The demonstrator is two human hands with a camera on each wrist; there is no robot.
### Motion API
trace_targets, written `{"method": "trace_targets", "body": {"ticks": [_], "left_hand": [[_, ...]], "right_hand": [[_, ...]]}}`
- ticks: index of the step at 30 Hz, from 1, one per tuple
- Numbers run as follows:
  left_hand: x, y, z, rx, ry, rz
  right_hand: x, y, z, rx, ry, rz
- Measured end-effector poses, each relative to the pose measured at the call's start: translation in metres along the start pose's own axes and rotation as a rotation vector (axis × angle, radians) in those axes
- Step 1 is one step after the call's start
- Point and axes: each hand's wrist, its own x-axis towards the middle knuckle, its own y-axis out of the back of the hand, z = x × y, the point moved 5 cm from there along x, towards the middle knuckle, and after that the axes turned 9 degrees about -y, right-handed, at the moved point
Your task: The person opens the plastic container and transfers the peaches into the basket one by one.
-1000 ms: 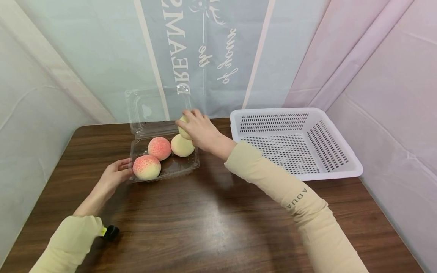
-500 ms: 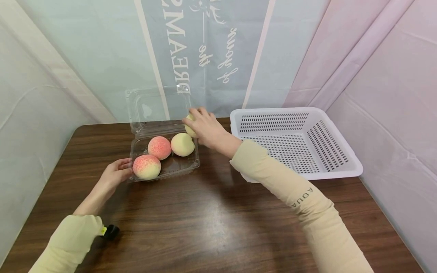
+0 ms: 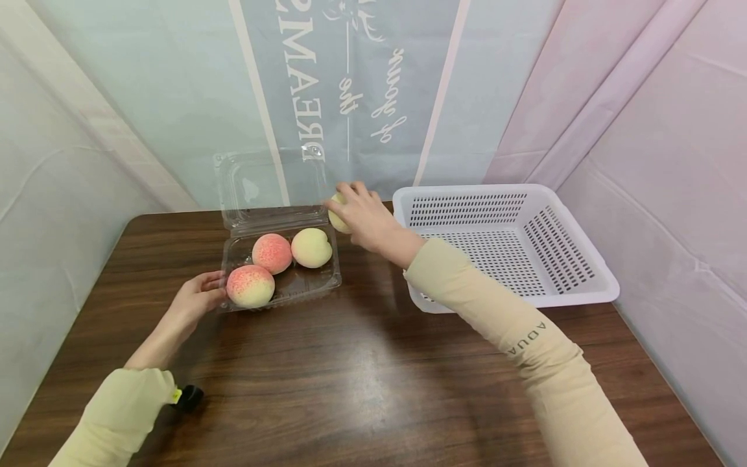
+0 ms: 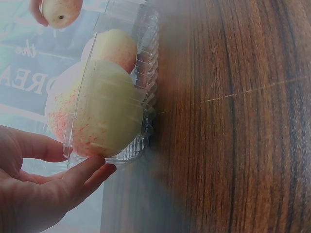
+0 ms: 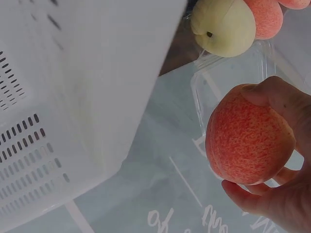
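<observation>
Peach (image 3: 336, 215) hangs between clear box (image 3: 303, 282) and white basket (image 3: 475, 191).

Three peaches (image 3: 251, 287) in a box (image 3: 305, 280) left of the basket (image 3: 490, 254)

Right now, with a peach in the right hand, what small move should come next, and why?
Probably raise the right hand slightly and ease it rightward over the white basket's rim: it grips the peach between the clear box and the basket in the head view, while the left hand holds the box's edge.
</observation>
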Motion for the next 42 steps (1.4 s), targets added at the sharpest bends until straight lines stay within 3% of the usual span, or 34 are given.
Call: {"method": "trace_targets", "body": {"ticks": [42], "left_hand": [[-0.001,0.0,0.001,0.017,0.001,-0.011]], "right_hand": [[-0.015,0.001,0.049,-0.01,-0.051,0.04]]}}
